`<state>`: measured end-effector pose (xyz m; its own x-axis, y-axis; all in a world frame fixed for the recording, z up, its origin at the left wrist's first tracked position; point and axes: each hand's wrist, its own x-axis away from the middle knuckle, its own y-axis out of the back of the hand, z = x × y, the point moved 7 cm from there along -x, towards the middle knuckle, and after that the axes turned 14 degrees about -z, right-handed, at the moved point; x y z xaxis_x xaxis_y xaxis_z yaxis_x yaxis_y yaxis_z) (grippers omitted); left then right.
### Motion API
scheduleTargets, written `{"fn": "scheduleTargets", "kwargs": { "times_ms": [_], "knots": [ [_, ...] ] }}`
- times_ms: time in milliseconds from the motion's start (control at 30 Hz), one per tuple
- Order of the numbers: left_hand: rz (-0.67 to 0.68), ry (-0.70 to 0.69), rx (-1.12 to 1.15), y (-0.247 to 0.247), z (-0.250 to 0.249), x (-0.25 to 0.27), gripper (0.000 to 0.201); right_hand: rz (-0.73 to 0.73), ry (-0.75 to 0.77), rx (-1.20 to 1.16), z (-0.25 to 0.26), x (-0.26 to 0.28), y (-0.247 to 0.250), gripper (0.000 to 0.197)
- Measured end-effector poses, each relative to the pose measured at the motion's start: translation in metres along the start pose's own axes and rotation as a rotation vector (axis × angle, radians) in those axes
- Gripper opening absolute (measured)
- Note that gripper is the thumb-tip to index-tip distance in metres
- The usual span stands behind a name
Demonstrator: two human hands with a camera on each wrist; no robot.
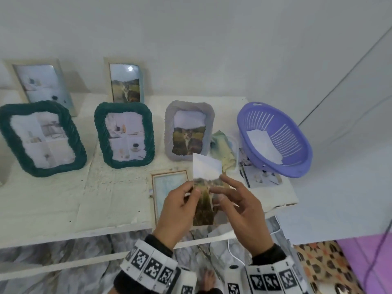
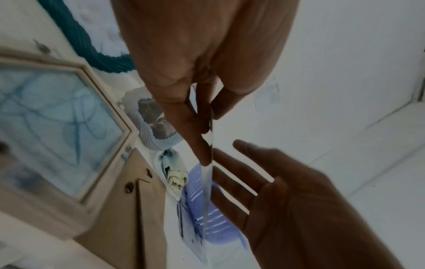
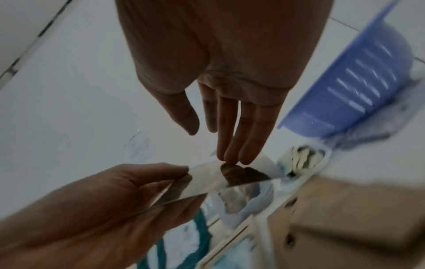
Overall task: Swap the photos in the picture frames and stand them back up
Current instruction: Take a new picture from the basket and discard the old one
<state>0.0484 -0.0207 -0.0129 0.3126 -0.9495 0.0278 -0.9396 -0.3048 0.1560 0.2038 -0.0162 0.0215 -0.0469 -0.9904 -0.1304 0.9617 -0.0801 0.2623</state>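
A glossy rectangular photo of a cat in a grassy field (image 1: 206, 187) is held in the air above the front edge of the white cloth-covered bench (image 1: 63, 198), pinched along its left side between the thumb and curled fingers of the left hand (image 1: 180, 206). The right hand (image 1: 244, 209) is spread, its fingers straight and a little apart; in the right wrist view three fingertips (image 3: 232, 154) rest against the photo's surface, with the thumb standing clear of it.

Beneath the hands, a cream rectangular wooden frame (image 1: 169, 194) lies flat near the bench's front edge. In the left wrist view its brown backing board (image 2: 128, 209) is swung off, leaving pale blue glass showing and no picture inside. A loose pale photo of small objects (image 1: 261, 177) lies near the bench's right edge, partly under a tilted lilac plastic slotted basket (image 1: 275, 139).

By my reading, the swap is mid-way: one frame is opened and emptied, and the cat photo is out of any frame. Left to do: seating a photo in the flat frame, closing the backing and standing it up.

Five other frames stand toward the back: two dark green rope-edged frames (image 1: 42, 139), a grey scalloped frame (image 1: 188, 130) and two pale slim frames (image 1: 126, 81) at the rear edge.
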Motion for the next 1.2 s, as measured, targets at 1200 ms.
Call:
{"fn": "scheduleTargets", "kwargs": {
  "times_ms": [1200],
  "knots": [
    [-0.284,0.273,-0.597,-0.211,0.031,-0.085,0.015,0.195,0.712,0.763,-0.072,-0.140,0.160,0.032]
  ]
}}
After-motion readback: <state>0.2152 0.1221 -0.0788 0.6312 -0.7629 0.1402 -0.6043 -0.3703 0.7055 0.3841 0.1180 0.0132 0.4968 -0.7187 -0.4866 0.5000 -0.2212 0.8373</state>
